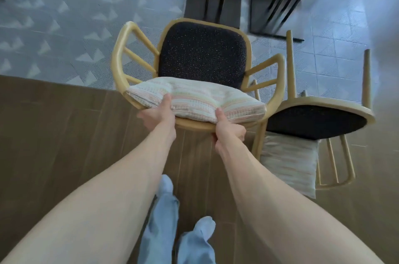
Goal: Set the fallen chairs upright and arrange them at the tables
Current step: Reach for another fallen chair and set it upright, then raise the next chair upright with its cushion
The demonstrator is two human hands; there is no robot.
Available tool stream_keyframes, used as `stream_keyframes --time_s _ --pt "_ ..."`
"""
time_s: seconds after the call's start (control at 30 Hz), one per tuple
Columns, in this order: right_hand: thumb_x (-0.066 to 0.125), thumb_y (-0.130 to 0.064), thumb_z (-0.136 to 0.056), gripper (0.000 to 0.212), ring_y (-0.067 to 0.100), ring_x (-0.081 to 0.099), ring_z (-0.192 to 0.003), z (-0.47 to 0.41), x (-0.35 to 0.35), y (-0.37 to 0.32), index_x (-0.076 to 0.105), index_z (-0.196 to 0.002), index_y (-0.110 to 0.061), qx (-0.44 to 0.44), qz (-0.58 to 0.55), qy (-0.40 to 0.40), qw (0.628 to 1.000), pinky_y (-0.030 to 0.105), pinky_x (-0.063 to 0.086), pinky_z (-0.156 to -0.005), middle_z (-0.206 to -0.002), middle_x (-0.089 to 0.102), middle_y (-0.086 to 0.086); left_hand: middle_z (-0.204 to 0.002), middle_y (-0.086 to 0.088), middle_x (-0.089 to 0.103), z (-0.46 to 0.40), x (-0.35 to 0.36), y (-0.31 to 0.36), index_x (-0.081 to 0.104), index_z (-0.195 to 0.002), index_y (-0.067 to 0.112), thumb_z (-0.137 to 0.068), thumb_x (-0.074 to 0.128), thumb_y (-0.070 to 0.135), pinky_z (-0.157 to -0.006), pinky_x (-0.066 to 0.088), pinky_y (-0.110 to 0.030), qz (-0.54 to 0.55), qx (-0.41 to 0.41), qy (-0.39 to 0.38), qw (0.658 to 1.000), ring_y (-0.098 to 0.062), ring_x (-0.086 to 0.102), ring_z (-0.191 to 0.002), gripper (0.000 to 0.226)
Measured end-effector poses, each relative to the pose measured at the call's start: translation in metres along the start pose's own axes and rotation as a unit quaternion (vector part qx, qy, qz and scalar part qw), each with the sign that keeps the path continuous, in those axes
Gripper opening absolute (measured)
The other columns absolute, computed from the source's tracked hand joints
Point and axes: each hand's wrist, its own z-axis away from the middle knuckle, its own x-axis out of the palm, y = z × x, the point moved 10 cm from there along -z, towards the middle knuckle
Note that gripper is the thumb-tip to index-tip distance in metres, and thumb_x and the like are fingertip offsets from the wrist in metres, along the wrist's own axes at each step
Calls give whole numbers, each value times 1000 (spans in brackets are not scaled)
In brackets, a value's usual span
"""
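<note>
Your fingers are curled under the front rail of the chair (200, 73), out of sight, with only the thumbs showing on top: the left hand (158, 115) presses its thumb into the near edge of the striped seat cushion (194, 99), and the right hand (228, 131) does the same a little further along, so both hands grip seat rim and cushion together. The cushion is soft and looks loose on the seat, so it may well slide if you pull on the fabric alone; keep the hold on the stiff wooden rim beneath it. The frame of pale bent wood looks rigid and fairly light, and the curved arms on either side of your fingers would give firmer handles for carrying. Beyond your thumbs rises the dark speckled backrest, with the chair facing you over the line where wood floor (64, 134) meets patterned tile (64, 15). Whether all its legs are down you cannot tell. Just beside your right hand lies the second chair (317, 121), tipped over with legs in the air and its own cushion (289, 164) under it on the floor. Further out past the backrest stand dark table bases (212, 2).
</note>
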Motion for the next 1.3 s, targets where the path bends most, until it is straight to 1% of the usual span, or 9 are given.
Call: stream_keyframes --time_s 0.1,0.3,0.47,0.57,0.73,0.9,1.13,1.2,1.3 --pt "86 -55 -71 83 32 64 -105 -13 14 -37 56 -130 -4 -19 -5 9 1000 37 55 -91 -129 65 15 -93 1 53 -2 30 30 39 -108 16 -71 81 56 -63 40 -32 -10 25 17 999 -19 50 -67 69" --pt "79 -55 -77 82 36 66 -114 -34 41 -106 53 -134 -2 -35 7 32 999 48 53 -99 -131 65 16 -94 -4 50 -10 83 84 43 -124 8 -77 73 59 -72 40 -38 -86 48 51 994 -29 49 -79 76" --pt "77 -57 -78 78 36 67 -112 -35 37 -102 55 -131 -4 -9 8 80 997 44 53 -98 -127 67 15 -88 2 52 -14 88 80 42 -123 11 -78 73 58 -55 37 -30 -97 54 104 988 -21 49 -60 73" --pt "77 -56 -78 78 36 67 -112 -31 38 -104 55 -130 -3 -9 8 74 997 42 53 -98 -127 67 16 -102 -3 64 -15 91 82 42 -125 10 -78 76 51 -58 39 -30 -77 60 101 990 -20 53 -69 71" --pt "72 -56 -82 78 37 68 -110 -26 35 -111 50 -134 -2 -24 48 18 998 47 57 -94 -127 65 16 -123 -10 65 -14 89 89 45 -129 6 -78 76 51 -73 42 -28 -98 83 93 987 -27 67 -99 75" --pt "66 -49 -93 54 26 69 -79 -5 25 -119 52 -128 -10 33 38 -200 978 31 58 -51 -108 67 14 -131 -12 58 -11 87 91 43 -134 5 -83 66 60 -92 56 -45 -142 48 -15 989 -33 62 -113 79" --pt "60 -30 -99 36 25 69 -75 4 -122 -127 60 -119 0 -38 13 -201 979 35 60 -64 -94 68 14 -145 -12 47 54 35 95 42 -142 6 -96 46 31 -84 60 -49 -134 71 3 988 -32 55 -126 52" --pt "59 -26 -100 29 24 67 -76 13 -179 -125 62 -116 -1 -81 -29 -187 979 35 58 -69 -95 67 15 -140 -15 52 91 32 79 45 -137 6 -97 47 29 -70 61 -47 -165 111 -33 980 -33 64 -112 46" --pt "59 -22 -100 27 26 65 -80 33 -270 -113 66 -115 -1 -137 -67 -172 973 33 55 -69 -97 66 17 -113 -20 63 162 54 38 50 -113 11 -100 50 33 -59 58 -41 -219 183 -157 945 -25 62 -64 25"
